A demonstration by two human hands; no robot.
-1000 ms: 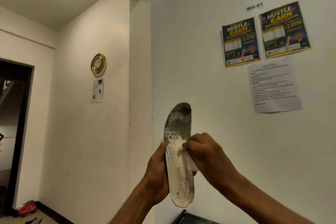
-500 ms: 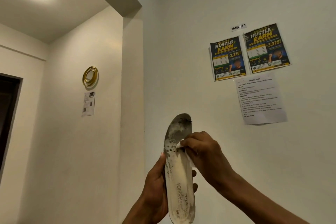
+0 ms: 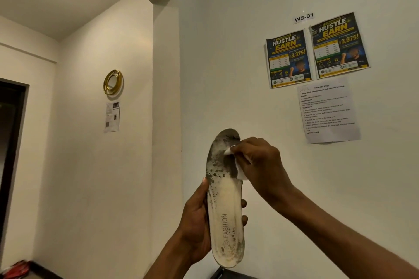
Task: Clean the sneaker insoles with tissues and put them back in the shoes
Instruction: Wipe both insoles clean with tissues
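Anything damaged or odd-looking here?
The insole is dark grey and blotchy over its toe half, either grime or a flaked top layer. The right hand presses a tissue there; the left hand grips the heel half.

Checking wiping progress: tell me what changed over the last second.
The right hand, pinching the tissue, slid up the insole from its middle to the dark, dirty toe end. Nothing was picked up or let go. The left hand still grips the insole's lower half, holding it upright.
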